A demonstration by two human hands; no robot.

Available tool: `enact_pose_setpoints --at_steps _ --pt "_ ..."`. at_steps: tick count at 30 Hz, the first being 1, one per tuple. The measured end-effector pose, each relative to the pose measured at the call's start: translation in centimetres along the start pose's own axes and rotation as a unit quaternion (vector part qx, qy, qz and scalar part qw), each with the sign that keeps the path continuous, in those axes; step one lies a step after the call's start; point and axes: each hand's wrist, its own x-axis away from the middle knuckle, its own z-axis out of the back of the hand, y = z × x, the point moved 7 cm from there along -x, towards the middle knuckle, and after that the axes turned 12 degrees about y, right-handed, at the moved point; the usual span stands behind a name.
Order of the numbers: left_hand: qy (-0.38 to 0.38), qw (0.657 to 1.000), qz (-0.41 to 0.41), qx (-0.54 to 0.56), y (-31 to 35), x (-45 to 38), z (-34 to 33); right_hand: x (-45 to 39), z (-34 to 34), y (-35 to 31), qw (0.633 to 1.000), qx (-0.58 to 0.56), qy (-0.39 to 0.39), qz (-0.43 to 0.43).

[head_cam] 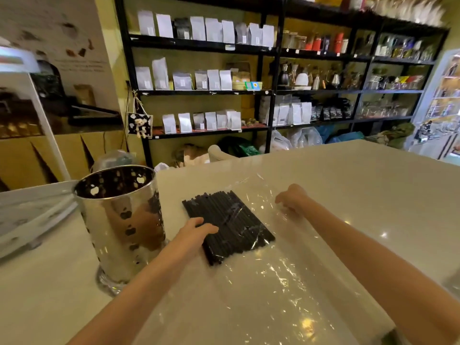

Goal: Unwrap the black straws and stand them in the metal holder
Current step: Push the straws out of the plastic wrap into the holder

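Bench: a pale, glossy stone-like top (348,175), smooth, with small bright light reflections.
Black straws: a flat, loose bundle of thin matte black tubes (231,220), lying side by side and diagonal on the bench, just right of the metal holder and apart from it.
Plastic wrap: a clear, crinkled, shiny film (286,270), spread open flat over the bench under the straws; a wrinkled fold also lies across the near part of the bundle.
Metal holder: a tall, mirror-polished cylinder (119,220) with small cut-out holes in its wall, standing upright on a wider base at the left of the bench; no straws are visible inside.
Left hand: the left hand (196,229) lies palm down on the left edge of the straws, fingers curled over the tubes, pressing or gripping them; forearm stretched forward.
Right hand: the right hand (291,197) rests on the plastic wrap, right of the straws, fingers bent down onto the film; whether it pinches the film, I cannot tell.
Shelves: black metal racks (273,93) behind, holding white pouches and kettles.
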Motion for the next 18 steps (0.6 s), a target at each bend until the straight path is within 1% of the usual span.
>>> enact_pose_setpoints --at_steps 1,3,4,6,8,10,12,14,16,18 --pt "-0.011 0.996 0.045 0.074 -0.1 0.1 0.1 -0.2 0.0 -0.5 1.0 -0.012 -0.002 -0.004" --pt "-0.049 0.968 0.117 0.219 0.2 0.5 0.1 -0.1 0.5 -2.2 0.999 -0.034 -0.003 0.015" --pt "-0.055 0.954 0.14 0.259 0.3 0.7 0.1 0.2 0.8 -3.5 0.999 -0.04 -0.007 0.033" --pt "-0.041 0.942 0.17 0.288 0.6 0.8 0.0 1.2 1.8 -6.7 0.996 -0.042 -0.02 0.081" --pt "-0.015 0.939 0.176 0.295 0.9 0.6 -0.3 2.5 3.0 -10.2 0.99 -0.03 -0.027 0.135" --pt "-0.02 0.929 0.185 0.321 1.3 0.4 -1.2 3.7 4.3 -13.4 0.983 -0.023 -0.027 0.182" --pt "-0.038 0.908 0.209 0.361 1.5 0.0 -2.1 4.9 6.0 -16.2 0.975 -0.042 -0.022 0.218" --pt "-0.063 0.884 0.236 0.397 1.6 -0.4 -3.0 5.9 8.0 -18.6 0.965 -0.077 0.0 0.249" --pt "-0.094 0.864 0.246 0.428 1.8 -0.8 -3.8 6.7 9.6 -20.4 0.952 -0.11 0.045 0.284" --pt "-0.119 0.854 0.243 0.445 1.9 -1.0 -4.5 7.4 10.2 -21.8 0.938 -0.09 0.09 0.321"
